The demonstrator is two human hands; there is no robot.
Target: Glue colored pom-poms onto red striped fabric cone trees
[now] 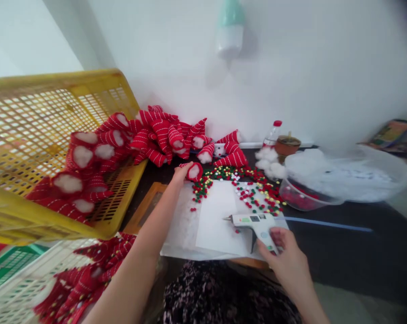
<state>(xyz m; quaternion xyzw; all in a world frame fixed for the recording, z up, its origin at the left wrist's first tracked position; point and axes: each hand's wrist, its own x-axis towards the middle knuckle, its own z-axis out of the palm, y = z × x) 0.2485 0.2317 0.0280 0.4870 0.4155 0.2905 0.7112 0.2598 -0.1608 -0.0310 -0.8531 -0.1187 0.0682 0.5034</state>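
My right hand is wrapped round the handle of a white hot glue gun. Its nozzle points left over a white paper sheet, and a long glue stick juts out behind it. At the far end of my stretched left arm, my left hand grips a red striped fabric cone whose stuffed white end faces me. Small red, green, yellow and white pom-poms are scattered around the paper. Beyond my left hand lies a heap of similar red cones.
A tilted yellow crate with more cones stands at left, above a white basket of pom-pom-dotted red pieces. At right are clear plastic tubs, white stuffing, a red-capped bottle and a brown pot.
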